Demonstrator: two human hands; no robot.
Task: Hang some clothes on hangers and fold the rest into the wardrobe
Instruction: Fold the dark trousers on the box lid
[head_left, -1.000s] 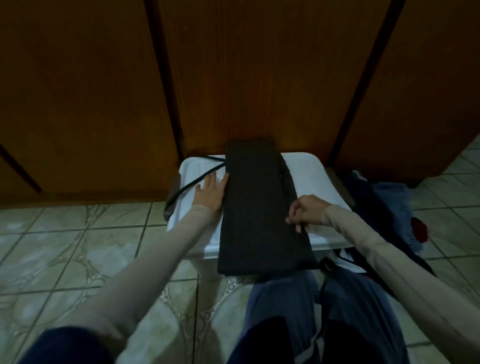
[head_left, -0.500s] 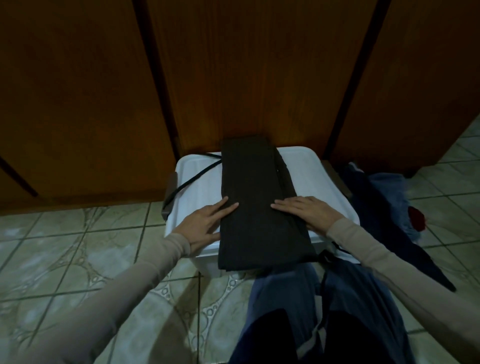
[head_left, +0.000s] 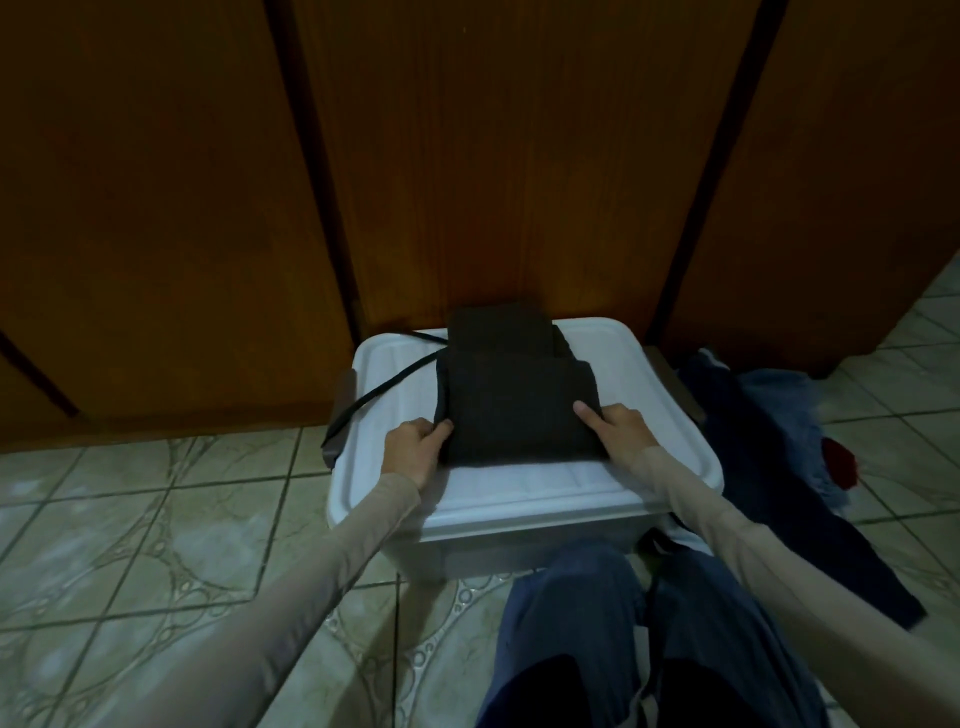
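Both hands, left hand (head_left: 415, 451) and right hand (head_left: 618, 432), are clamped on the near corners of the dark garment (head_left: 511, 402), which is laid lengthwise toward the wardrobe doors (head_left: 498, 171) on the white bin lid (head_left: 530, 483), so equally close.

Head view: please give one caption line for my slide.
Both hands, left hand and right hand, grip a half-folded dark garment on a white bin lid.
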